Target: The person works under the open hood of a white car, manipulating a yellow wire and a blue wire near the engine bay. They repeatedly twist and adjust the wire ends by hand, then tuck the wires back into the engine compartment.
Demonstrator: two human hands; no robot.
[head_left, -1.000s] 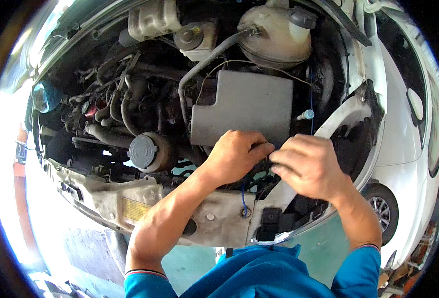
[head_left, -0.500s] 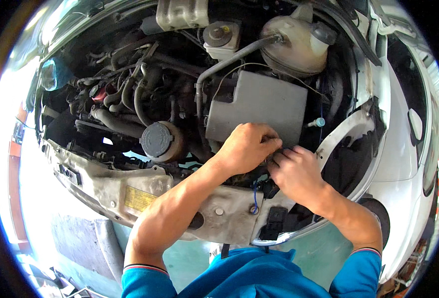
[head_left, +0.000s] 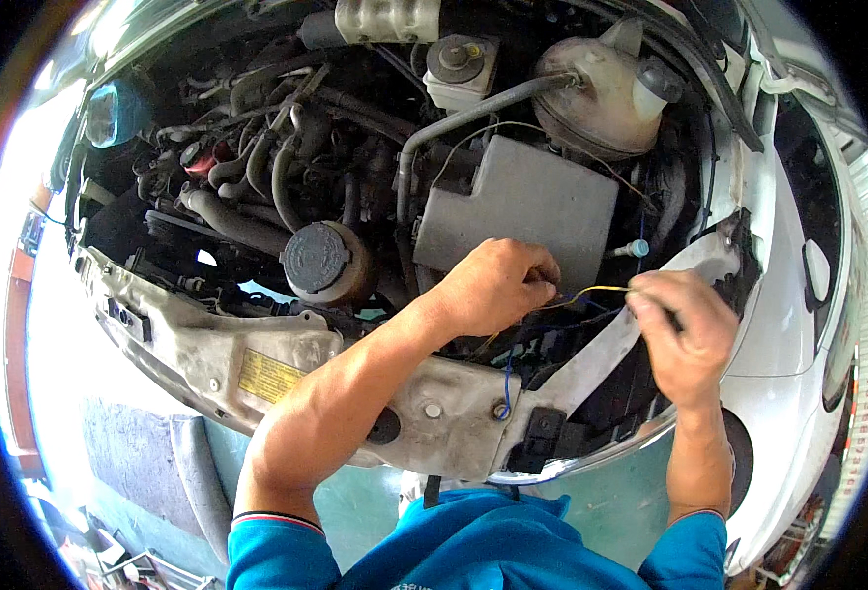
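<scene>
Over the front edge of a grey box cover (head_left: 518,211) in a car's engine bay, my left hand (head_left: 498,283) is closed in a pinch on a thin yellow wire (head_left: 591,289). The wire bows across a short gap to my right hand (head_left: 685,329), whose fingers are closed round its other end. Dark blue wires (head_left: 586,320) run just below the yellow one. A separate blue wire (head_left: 508,379) hangs down against the pale front panel (head_left: 444,393). What lies inside my left fingertips is hidden.
A round black cap (head_left: 314,258) sits on a reservoir left of my forearm. Behind the cover stand a cloudy plastic tank (head_left: 596,93) and a metal pipe (head_left: 463,113). A small light-blue-capped part (head_left: 636,248) sticks out near my right hand. A white fender (head_left: 783,285) borders the bay.
My right hand has moved right, away from my left hand, and the yellow wire now shows stretched between them. My left hand stays in nearly the same place. The view has shifted slightly.
</scene>
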